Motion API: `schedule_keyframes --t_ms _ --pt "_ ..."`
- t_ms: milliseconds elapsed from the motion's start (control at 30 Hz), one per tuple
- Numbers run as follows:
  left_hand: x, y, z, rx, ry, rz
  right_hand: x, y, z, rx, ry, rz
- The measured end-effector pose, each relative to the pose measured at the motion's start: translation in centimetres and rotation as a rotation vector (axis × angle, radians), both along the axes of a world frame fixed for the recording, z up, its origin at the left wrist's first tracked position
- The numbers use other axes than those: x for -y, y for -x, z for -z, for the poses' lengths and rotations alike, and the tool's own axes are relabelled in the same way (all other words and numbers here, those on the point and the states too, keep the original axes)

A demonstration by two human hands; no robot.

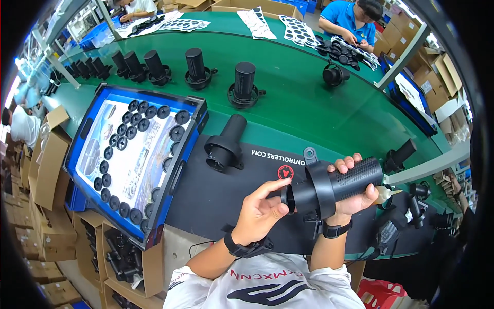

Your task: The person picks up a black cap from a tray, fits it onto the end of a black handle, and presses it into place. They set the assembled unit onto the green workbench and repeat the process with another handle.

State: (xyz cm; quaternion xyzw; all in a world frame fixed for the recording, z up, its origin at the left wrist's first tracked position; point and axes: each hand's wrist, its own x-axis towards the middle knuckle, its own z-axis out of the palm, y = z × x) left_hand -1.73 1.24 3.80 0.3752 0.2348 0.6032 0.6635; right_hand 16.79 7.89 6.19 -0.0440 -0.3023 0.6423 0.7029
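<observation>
My right hand (355, 193) is wrapped round the perforated body of a black cylindrical housing (321, 188), which has a wide collar and a mounting ear. It is held nearly level above the dark mat (206, 201), its smooth end toward my left hand (260, 211). My left index finger and thumb close on a round black cap (287, 200) at that end. Whether the cap is fully seated, I cannot tell. Another black housing (226, 144) lies tilted on the mat, its open end facing me.
At the left, a blue-rimmed tray (177, 188) holds several round black caps (182, 117). Similar housings (244, 85) stand along the green conveyor (303, 103). A pale nozzle bottle (383, 195) is beside my right hand. Across the belt, a person in blue (355, 26) handles black discs.
</observation>
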Motion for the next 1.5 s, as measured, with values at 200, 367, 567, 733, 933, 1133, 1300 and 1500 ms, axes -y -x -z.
schedule_keyframes --t_ms 200,367,567,733,933,1133,1300,1500 --pt "-0.1 -0.4 0.2 -0.085 -0.043 -0.142 -0.2 0.4 0.1 0.029 0.044 0.027" --pt "-0.4 -0.4 1.2 -0.314 -0.209 -0.244 -0.1 0.8 0.4 0.014 0.211 0.095" --pt "-0.5 0.0 1.6 -0.510 -0.310 -0.323 0.5 1.6 0.4 0.053 0.322 0.182" --pt "-0.1 0.7 2.3 -0.618 -0.392 -0.341 1.4 2.1 2.6 -0.043 0.281 0.149" --pt "-0.6 0.8 2.2 -0.720 -0.389 -0.317 1.2 1.5 3.0 0.109 0.368 0.238" --pt "1.3 4.8 0.8 -0.910 -0.314 -0.327 1.3 -0.7 1.7 0.837 -0.024 0.481" --pt "6.5 11.4 0.2 -0.908 -0.192 -0.477 1.9 -2.1 7.1 1.139 -0.101 0.460" --pt "9.5 25.6 -3.7 -1.499 0.158 -0.785 -12.2 -11.6 5.0 1.186 0.020 0.786"
